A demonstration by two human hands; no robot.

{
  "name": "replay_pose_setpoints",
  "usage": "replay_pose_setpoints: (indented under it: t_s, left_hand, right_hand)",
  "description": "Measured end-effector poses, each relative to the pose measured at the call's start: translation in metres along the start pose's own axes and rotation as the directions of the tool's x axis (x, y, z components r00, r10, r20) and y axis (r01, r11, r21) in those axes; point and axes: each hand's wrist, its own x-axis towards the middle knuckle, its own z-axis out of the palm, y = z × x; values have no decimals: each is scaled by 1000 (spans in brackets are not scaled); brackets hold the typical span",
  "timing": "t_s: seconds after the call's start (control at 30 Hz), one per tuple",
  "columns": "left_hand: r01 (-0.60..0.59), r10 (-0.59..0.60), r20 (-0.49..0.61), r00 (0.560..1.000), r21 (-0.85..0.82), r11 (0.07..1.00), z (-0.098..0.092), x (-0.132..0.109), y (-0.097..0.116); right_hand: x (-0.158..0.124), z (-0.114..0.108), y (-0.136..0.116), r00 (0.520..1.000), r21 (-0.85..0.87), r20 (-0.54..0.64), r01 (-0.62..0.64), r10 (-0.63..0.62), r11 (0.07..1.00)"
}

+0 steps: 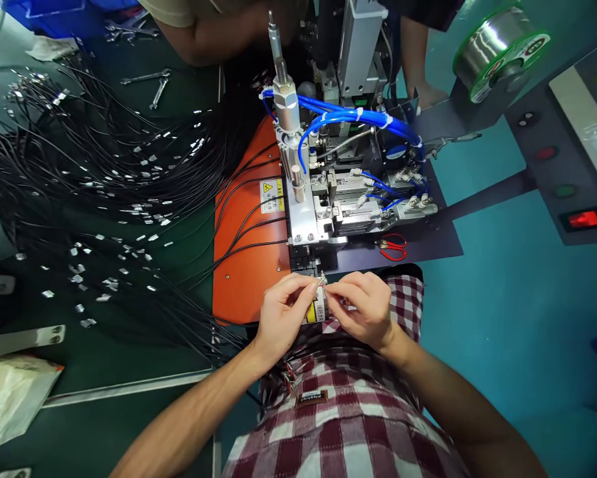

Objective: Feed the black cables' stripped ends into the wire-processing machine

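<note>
Thumb and fingers pinched, my left hand [285,309] is at the front end of the machine [298,222], near its yellow and white label [320,311]. Facing it, my right hand [362,307] is pinched too, its fingertips close to those of the left. Something small and thin shows between the two sets of fingertips, too small to name. Several black cables [251,222] run across the orange plate [248,279] into the machine's side, just beyond my hands.
Bundles of black cables with shiny connector ends [143,166] cover the dark green table at left. Wrenches [151,79] lie farther back. Red-handled snips [394,246] lie right of the machine. A solder wire spool [500,50] hangs upper right. Another person's arm [228,33] is across the table.
</note>
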Motion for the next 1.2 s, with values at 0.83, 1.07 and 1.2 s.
replay_pose_setpoints:
  t_s: [0.83,1.07,1.2]
  left_hand:
    - [-160,191,111,975,-243,957,-17,9,-7]
    - [207,-243,-17,970,-472,857,2,4,2]
    - [223,-273,-27,962,-500,837,3,5,2]
  right_hand:
    - [27,7,6,469,496,867,-847,168,-191]
    - [2,31,-20,946,313,-37,-294,321,903]
    - [-2,41,-19,957,241,-70,-258,281,936]
